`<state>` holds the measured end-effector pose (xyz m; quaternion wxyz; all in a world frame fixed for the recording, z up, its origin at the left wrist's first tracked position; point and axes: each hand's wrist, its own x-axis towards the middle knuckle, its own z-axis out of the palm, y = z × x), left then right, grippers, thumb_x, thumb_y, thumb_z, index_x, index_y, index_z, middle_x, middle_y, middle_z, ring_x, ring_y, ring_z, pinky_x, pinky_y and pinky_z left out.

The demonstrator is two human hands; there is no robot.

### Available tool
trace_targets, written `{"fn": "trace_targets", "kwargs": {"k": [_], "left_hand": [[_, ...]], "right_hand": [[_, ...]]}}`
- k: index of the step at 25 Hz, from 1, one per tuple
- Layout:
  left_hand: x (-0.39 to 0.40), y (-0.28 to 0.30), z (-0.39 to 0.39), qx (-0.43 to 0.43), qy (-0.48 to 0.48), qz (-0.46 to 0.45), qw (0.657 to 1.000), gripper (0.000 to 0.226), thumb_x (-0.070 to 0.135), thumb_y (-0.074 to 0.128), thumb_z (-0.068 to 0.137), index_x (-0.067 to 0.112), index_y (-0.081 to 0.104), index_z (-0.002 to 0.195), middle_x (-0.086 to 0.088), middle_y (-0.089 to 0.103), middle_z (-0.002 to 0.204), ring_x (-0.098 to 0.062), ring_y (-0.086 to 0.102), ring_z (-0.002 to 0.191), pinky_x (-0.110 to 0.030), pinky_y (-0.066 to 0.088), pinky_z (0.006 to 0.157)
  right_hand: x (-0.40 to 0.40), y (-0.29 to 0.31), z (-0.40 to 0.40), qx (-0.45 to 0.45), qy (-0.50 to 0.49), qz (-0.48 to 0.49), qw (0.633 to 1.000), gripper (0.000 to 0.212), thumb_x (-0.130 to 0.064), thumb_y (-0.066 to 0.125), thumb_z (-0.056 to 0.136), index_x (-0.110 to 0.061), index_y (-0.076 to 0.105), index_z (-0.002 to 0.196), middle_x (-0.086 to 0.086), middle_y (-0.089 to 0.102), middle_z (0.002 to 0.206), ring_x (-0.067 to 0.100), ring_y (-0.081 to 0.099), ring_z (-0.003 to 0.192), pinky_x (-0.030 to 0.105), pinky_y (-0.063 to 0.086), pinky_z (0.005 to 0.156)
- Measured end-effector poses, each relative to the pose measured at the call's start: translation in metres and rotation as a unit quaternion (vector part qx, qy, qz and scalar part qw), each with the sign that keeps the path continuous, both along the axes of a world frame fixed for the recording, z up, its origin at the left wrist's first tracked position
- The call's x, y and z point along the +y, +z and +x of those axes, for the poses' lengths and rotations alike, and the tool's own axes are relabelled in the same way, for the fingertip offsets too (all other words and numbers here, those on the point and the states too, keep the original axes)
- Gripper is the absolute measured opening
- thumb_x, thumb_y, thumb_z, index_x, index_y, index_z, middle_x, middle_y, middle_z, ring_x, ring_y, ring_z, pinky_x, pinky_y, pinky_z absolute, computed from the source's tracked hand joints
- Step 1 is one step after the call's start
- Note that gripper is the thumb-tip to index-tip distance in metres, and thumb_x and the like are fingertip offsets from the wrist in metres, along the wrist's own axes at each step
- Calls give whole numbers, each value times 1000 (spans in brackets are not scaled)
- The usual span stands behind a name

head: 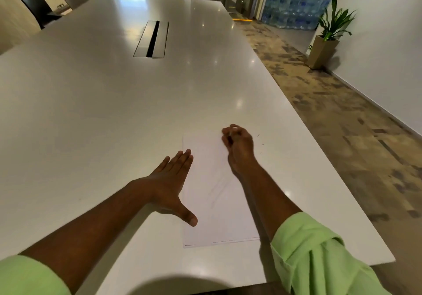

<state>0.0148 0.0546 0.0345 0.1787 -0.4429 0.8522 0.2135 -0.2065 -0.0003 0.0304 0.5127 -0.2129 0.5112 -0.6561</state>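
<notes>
The bench [102, 112] has a hard white top, smooth and glossy, mirroring the ceiling lights as soft spots; its inset hatch [142, 39] looks like brushed grey metal with a satin sheen. On it the sheet [217, 203] is thin white paper, matt and flat, with faint grey lines and a fine dark border; the sleeves [315, 256] are light green woven cloth, soft, matt, creased where rolled; the writing tool [230, 139] pinched in the right hand [239, 146] is too hidden to tell its material. The floor [342, 123] is brown-grey mottled carpet, matt and rough; the planter [320, 52] is matt tan and smooth-sided; the water bottles [294, 9] are clear bluish plastic, shiny.
</notes>
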Motion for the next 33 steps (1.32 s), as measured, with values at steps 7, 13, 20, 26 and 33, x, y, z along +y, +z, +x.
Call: {"fn": "trace_targets", "kwargs": {"k": [7, 13, 20, 26, 33], "left_hand": [[-1, -1, 0, 3, 1, -3, 1000, 172, 107, 58, 45, 17, -40, 153, 3, -53, 156, -14, -47, 145, -44, -18, 127], [1, -2, 1, 6, 2, -9, 1000, 172, 108, 57, 43, 17, -39, 154, 3, -52, 157, -13, -47, 145, -44, -17, 127], [0, -2, 0, 1, 3, -14, 1000, 171, 107, 59, 46, 16, -39, 154, 3, -52, 157, -14, -46, 146, -43, -18, 127], [0, -2, 0, 2, 5, -14, 1000, 172, 108, 57, 43, 17, -38, 154, 4, -52, 157, -13, -46, 145, -43, -17, 127], [0, -5, 1, 13, 3, -20, 1000, 171, 107, 58, 44, 20, -38, 155, 5, -51, 158, -13, -46, 146, -42, -18, 127]], "right_hand": [[12, 4, 11, 50, -3, -26, 998, 38, 6, 50, 97, -28, 68, 90, -3, 74, 98, 20, 63, 87, 40, 47, 85], [9, -5, -19, 36, 23, 0, 999, 32, 10, 39, 106, -12, 59, 92, 5, 62, 91, 20, 62, 88, 31, 51, 90], [21, 7, -37, 75, -29, 1, 997, 31, 2, 45, 106, -22, 65, 97, -1, 73, 100, 21, 62, 93, 35, 48, 92], [30, -10, -30, 116, -5, 20, 993, 27, -2, 47, 108, -18, 65, 95, 5, 66, 102, 21, 60, 96, 35, 48, 95], [66, -8, -7, 105, 68, 2, 992, 22, -7, 50, 109, -17, 67, 99, 0, 72, 106, 22, 64, 104, 36, 49, 99]]}}
